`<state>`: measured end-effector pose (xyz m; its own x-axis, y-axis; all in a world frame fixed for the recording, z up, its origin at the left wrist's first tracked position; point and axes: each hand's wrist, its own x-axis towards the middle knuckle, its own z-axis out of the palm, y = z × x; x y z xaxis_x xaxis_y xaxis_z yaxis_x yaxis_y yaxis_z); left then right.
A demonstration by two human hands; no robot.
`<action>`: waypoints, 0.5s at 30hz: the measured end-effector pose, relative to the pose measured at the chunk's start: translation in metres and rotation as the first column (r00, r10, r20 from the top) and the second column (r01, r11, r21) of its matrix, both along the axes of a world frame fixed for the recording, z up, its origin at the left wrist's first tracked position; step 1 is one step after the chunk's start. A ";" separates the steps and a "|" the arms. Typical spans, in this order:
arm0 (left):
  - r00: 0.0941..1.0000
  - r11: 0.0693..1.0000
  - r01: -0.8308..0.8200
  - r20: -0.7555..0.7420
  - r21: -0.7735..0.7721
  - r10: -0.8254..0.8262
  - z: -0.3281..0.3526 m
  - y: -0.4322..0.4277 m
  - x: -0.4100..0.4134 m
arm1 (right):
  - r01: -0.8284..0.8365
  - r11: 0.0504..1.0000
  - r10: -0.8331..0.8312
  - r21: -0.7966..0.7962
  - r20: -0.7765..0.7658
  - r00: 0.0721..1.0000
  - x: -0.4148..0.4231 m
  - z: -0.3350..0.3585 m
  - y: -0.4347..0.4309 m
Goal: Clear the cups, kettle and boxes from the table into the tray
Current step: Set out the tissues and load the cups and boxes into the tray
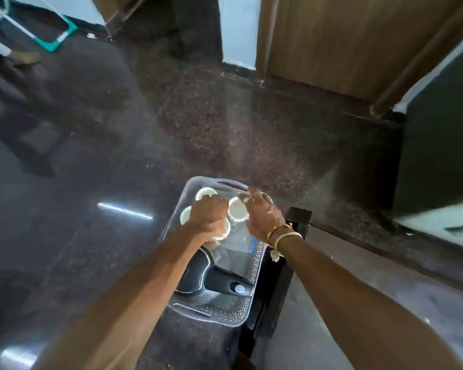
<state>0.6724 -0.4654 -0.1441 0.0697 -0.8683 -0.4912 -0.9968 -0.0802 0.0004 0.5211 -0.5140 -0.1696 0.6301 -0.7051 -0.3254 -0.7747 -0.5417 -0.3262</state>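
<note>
A clear plastic tray (219,315) sits low in the middle of the view. Its near end holds a black kettle (198,273) lying with its handle and lid button facing up. Several white cups stand in the far end, among them one at the far left (205,193) and one in the middle (237,209). My left hand (207,216) curls round a white cup (223,233) beneath it, hiding most of it. My right hand (262,216) grips the outer side of the middle cup. No boxes are in sight.
The tray rests on a dark stand (275,279) above a glossy dark speckled floor (198,116). Wooden door panels (345,41) rise at the back right, a dark cabinet (439,145) at the right. A teal-edged frame (56,38) lies far left.
</note>
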 end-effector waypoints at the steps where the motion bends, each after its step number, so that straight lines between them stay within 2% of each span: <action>1: 1.000 0.999 -0.014 -0.001 -0.043 0.014 0.011 -0.001 -0.003 | 0.025 1.000 -0.025 -0.004 0.009 1.000 -0.007 0.010 0.001; 3: 1.000 0.993 -0.019 0.007 -0.117 0.020 0.035 -0.003 -0.013 | 0.100 0.995 -0.100 -0.021 0.026 0.995 -0.024 0.031 0.005; 7: 0.996 0.961 0.087 0.027 -0.263 -0.083 0.073 -0.006 -0.051 | 0.266 0.959 -0.257 -0.098 0.095 0.962 -0.070 0.068 0.024; 11: 0.989 0.936 0.098 -0.069 -0.339 -0.129 0.101 -0.009 -0.121 | 0.394 0.904 -0.375 -0.166 0.137 0.917 -0.134 0.098 0.046; 15: 0.965 0.884 0.216 -0.046 -0.414 -0.257 0.109 -0.001 -0.208 | 0.525 0.833 -0.502 -0.174 0.159 0.850 -0.218 0.119 0.074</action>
